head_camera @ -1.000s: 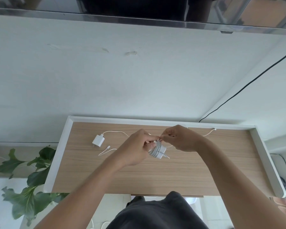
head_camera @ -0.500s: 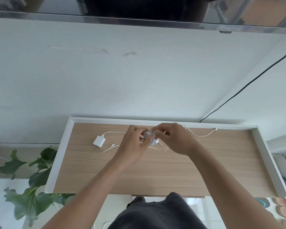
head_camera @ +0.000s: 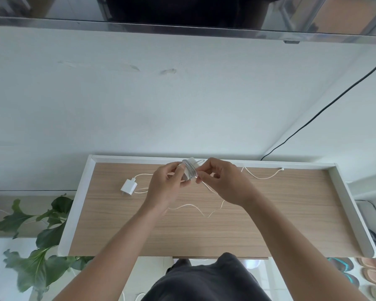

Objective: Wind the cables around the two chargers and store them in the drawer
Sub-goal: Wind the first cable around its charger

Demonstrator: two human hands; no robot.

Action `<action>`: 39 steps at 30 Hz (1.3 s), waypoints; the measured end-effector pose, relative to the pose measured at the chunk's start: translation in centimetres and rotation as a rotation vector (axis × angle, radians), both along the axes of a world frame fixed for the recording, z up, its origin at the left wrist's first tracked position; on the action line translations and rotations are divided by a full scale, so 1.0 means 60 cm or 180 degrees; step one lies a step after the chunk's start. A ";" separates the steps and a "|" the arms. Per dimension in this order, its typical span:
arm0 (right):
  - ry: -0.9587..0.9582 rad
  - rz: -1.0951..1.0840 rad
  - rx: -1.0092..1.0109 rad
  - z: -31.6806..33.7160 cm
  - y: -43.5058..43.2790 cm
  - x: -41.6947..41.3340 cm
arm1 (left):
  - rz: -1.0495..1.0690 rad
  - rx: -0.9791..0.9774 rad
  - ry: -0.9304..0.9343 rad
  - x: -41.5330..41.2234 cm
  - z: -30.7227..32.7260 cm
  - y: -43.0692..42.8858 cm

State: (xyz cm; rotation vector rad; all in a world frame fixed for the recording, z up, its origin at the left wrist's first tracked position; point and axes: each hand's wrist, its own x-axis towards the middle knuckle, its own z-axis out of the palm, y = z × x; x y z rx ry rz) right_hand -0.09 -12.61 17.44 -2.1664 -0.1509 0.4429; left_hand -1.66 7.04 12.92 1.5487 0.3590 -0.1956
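Note:
A white charger (head_camera: 189, 171) with several turns of white cable around it is held above the back of the wooden tabletop (head_camera: 204, 231). My left hand (head_camera: 164, 189) grips the charger body. My right hand (head_camera: 223, 183) pinches the loose cable (head_camera: 206, 210) next to it; the slack trails across the wood and its plug end (head_camera: 281, 169) lies near the back right rim. A second white charger (head_camera: 128, 187) lies on the table to the left, its cable loose and partly hidden behind my left hand. No drawer shows.
The table has a raised white rim (head_camera: 78, 205) on the left, back and right. A leafy plant (head_camera: 37, 242) stands at the lower left. A black wire (head_camera: 321, 111) runs down the white wall. Shoes (head_camera: 360, 272) lie on the floor at the right.
Both hands have lifted the wound charger away from me, from mid-table toward the back rim. More loose cable now trails over the wood below my hands.

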 end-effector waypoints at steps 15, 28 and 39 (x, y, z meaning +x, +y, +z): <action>0.0641 0.0136 0.0514 -0.007 -0.019 0.003 | -0.0065 -0.1480 0.0160 0.004 0.024 0.027; 0.0744 0.0510 -0.0408 -0.030 -0.069 0.028 | -0.1519 -0.0787 0.0693 -0.022 0.039 0.038; 0.0474 0.0287 -0.0544 0.002 -0.017 0.016 | -0.0825 0.0513 0.0331 -0.015 0.002 0.025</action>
